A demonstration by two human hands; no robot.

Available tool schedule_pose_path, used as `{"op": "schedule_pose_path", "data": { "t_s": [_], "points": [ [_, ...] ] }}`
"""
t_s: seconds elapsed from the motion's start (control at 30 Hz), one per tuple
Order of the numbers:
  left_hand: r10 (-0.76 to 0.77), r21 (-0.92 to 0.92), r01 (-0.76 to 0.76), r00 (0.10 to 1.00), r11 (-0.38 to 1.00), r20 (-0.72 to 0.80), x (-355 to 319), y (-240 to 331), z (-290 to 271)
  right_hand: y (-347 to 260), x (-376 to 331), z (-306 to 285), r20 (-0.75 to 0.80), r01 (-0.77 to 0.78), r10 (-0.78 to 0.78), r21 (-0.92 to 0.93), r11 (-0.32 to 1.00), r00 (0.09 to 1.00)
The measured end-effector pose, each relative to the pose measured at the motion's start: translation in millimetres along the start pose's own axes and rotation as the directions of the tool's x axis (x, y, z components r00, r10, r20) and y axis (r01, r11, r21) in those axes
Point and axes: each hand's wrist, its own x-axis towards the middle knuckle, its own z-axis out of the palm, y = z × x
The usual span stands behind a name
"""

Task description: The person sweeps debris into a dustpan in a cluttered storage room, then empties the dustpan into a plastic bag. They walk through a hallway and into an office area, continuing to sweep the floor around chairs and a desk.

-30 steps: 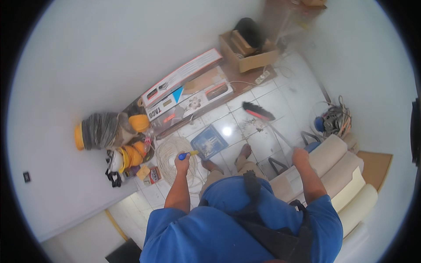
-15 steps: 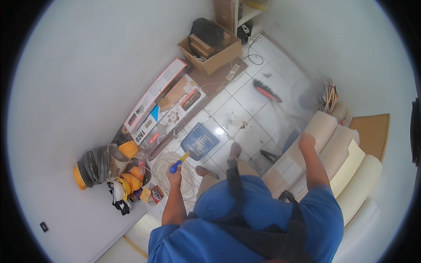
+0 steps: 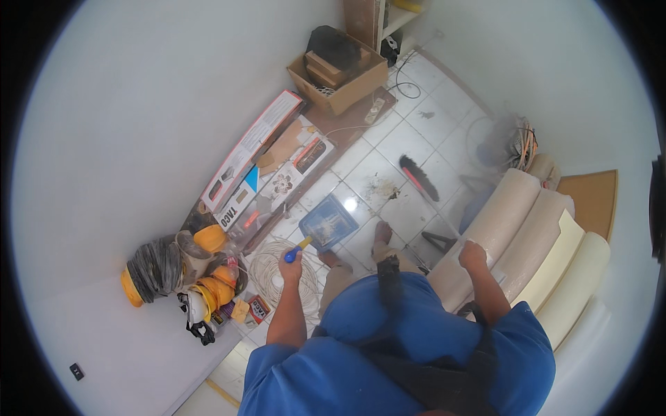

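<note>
- Helmets [image 3: 216,286]: orange, yellow and white, grouped at the far left near the wall.
- Cable coil [image 3: 263,267]: pale, loosely looped on the tiles; partly hidden behind the left hand.
- Left hand [image 3: 291,267]: fingers clenched round the blue end of the dustpan's handle [image 3: 294,252]; a short length of blue stands out past the fist, then a yellow neck.
- Dustpan [image 3: 311,220]: blue, just ahead of the left fingers and slightly to their right; its open edge faces away from the person. Pale dust lies in it. Whether its underside touches the floor cannot be told.
- Feet [image 3: 382,233]: bare or lightly shod, unclear; one near the dustpan, the other to its right.
- Dirt [image 3: 383,187]: dark and pale specks on the tiles, between dustpan and broom.
- Broom [image 3: 420,179]: black bristles, red edge, lying aslant beyond the dirt, well apart from the dustpan. Its pale stick [image 3: 449,223] runs back toward the person.
- Right hand [image 3: 473,255]: fingers closed round the stick, well apart from the bristles; the stick's end shows behind the wrist.
- Rolls [image 3: 505,208]: pale, side by side, below and to the right of the right hand.
</note>
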Motion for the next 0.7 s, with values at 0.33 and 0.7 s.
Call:
{"op": "schedule_pose_path", "data": {
  "t_s": [0.33, 0.7],
  "points": [
    [0.158, 0.146, -0.156, 0.987, 0.977, 0.000, 65.5, -21.6, 26.1, -129.6, -79.0, 5.9, 0.070, 0.209, -0.200, -0.145, 0.967, 0.977],
    [0.194, 0.165, -0.213, 0.973, 0.963, 0.121, 102.0, -23.2, 14.5, -175.5, -89.4, 18.1, -0.006, 0.107, -0.111, -0.237, 0.966, 0.994]
  ]
}}
